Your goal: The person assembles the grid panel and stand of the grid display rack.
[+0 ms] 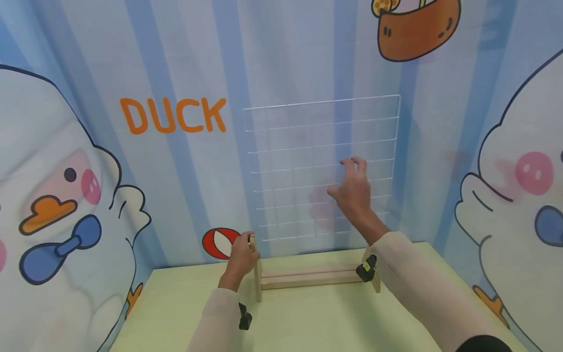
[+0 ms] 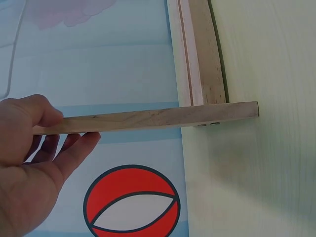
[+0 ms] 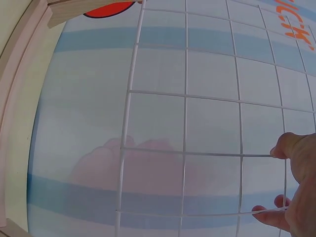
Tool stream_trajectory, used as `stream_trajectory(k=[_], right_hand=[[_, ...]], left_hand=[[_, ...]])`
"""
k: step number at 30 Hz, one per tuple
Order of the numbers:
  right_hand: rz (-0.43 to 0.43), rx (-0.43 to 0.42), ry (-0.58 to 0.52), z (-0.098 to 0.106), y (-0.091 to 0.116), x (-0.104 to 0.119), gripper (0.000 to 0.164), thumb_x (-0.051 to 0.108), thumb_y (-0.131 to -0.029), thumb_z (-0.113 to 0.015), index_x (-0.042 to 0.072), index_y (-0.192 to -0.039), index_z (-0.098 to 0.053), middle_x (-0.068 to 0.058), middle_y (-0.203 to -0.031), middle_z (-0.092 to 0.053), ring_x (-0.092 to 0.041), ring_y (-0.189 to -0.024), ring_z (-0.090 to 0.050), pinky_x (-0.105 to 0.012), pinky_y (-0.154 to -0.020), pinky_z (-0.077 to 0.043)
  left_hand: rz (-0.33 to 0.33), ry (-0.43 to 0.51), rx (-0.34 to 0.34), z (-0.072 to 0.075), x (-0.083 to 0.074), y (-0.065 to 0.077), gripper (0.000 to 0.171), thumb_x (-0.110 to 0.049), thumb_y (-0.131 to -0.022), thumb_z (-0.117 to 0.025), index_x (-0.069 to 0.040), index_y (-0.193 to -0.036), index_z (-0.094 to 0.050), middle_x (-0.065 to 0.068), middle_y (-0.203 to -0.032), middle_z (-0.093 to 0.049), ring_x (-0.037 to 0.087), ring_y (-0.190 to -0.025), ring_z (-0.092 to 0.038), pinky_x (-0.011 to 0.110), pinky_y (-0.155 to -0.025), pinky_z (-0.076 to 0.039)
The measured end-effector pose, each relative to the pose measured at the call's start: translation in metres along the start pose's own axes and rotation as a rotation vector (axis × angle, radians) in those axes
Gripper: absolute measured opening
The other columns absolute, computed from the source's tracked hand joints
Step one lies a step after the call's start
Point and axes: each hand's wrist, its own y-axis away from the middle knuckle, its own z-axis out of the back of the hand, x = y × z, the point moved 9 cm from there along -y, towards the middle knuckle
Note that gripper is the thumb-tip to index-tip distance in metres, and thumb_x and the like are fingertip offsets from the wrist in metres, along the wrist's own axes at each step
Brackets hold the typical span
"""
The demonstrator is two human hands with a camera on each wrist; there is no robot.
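Observation:
A white wire grid panel [image 1: 303,103] stands upright against the curtain, its lower edge above a low wooden stand [image 1: 312,281]. My right hand [image 1: 354,190] grips the grid right of its middle. In the right wrist view the thumb lies at one wire [image 3: 212,154] while the fingers reach behind the mesh. My left hand [image 1: 243,259] pinches the top end of the stand's left upright [image 2: 153,118], thumb on one side and fingers on the other. A grooved crossbar [image 2: 210,54] joins the two uprights. My right sleeve partly hides the right upright.
The stand rests on a pale yellow-green table [image 1: 299,322], near its back edge. Behind it hangs a blue-striped curtain [image 1: 286,49] printed with ducks and a red-and-white ball [image 2: 132,200]. Small black devices sit at both wrists.

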Motion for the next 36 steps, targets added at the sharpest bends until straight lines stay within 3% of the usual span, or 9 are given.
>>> stream_trajectory(k=[17,36], right_hand=[[0.015,0.001,-0.005,-0.015,-0.001,0.007,0.063,0.008,-0.077,-0.086,0.007,-0.133,-0.058,-0.02,-0.147,-0.044,-0.038,-0.077,-0.065,-0.048,-0.076,-0.061],[-0.01,0.001,-0.02,-0.022,0.005,0.009,0.063,0.009,-0.079,-0.085,0.007,-0.135,-0.055,-0.02,-0.148,-0.042,-0.04,-0.087,-0.067,-0.048,-0.083,-0.061]], left_hand=[[0.036,-0.015,-0.005,0.001,-0.002,0.001,0.057,0.005,-0.086,-0.064,0.005,-0.142,-0.048,0.024,-0.131,-0.058,0.038,-0.121,-0.059,0.053,-0.1,-0.054],[-0.006,-0.013,-0.01,0.002,-0.004,0.003,0.058,0.005,-0.085,-0.063,0.009,-0.141,-0.047,0.027,-0.13,-0.058,0.04,-0.121,-0.059,0.055,-0.101,-0.052]])
